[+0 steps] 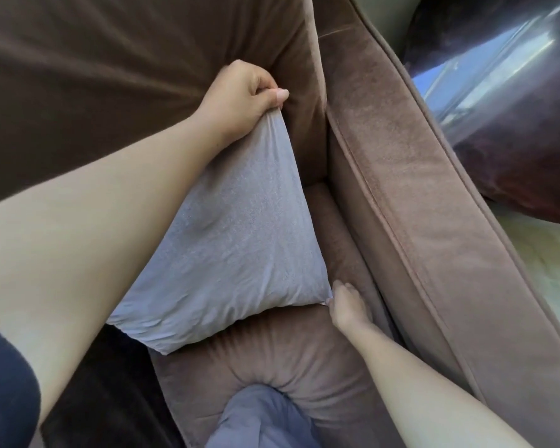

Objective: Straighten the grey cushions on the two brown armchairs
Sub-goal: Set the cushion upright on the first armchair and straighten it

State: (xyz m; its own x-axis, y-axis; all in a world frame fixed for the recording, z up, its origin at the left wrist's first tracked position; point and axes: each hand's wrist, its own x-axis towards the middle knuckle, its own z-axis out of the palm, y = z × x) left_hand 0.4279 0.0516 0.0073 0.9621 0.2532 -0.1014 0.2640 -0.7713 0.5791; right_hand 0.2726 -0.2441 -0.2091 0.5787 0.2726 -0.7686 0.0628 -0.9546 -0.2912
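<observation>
The left hand (240, 92) pinches the grey cushion (227, 240) by its far corner and the right hand (346, 305) by its near right corner, seemingly stretching it square against the back of the brown armchair (110, 59).

This looks like a home sitting room. A brown upholstered armchair (417, 221) fills the frame, a grey cushion (227, 227) at centre, pale floor (543, 270) at right.
</observation>
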